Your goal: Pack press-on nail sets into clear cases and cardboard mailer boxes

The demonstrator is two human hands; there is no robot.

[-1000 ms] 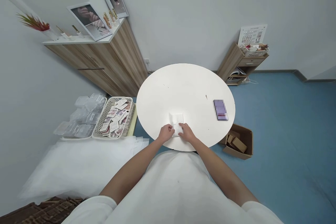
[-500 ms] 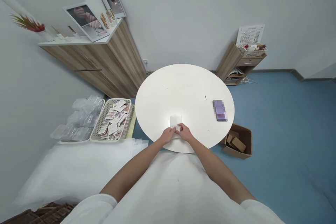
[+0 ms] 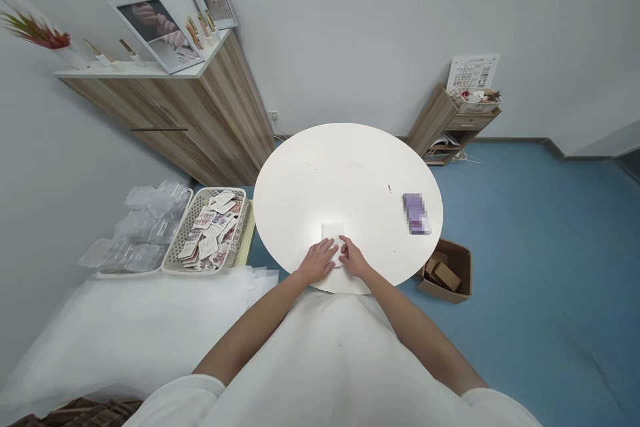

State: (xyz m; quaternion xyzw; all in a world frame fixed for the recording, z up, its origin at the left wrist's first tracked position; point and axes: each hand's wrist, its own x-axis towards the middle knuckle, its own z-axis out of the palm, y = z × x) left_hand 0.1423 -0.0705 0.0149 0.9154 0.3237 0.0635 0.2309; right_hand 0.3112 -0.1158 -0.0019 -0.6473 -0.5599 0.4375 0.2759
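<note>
Head view gives most of its middle to a white oval worktop (image 3: 345,167), with a wood-grain cabinet (image 3: 240,100) beyond its left side and a pile of translucent white sheeting (image 3: 140,320) nearer the person on the left. Smaller than these are a perforated basket (image 3: 189,227) filled with loose printed cards (image 3: 210,231), clear plastic containers (image 3: 150,213) beside it, and, on the floor to the right, a cardboard box (image 3: 465,270) with brown cartons (image 3: 447,276) inside. A purple item (image 3: 414,210), blurred into blocks, lies near the worktop's right edge, well apart from the hands. The left hand (image 3: 318,261) rests palm down, its fingers extended over the left part of a small white packet (image 3: 333,229); the right hand (image 3: 353,258) has bent fingers at the packet's right side, and it cannot be told whether they pinch it. The packet lies flat on the worktop near the person. Its compact, rectangular outline suggests that the shaping is largely done, yet with both hands on it, the handling looks unfinished. Whether its edges are fastened, or what it contains, does not show.
</note>
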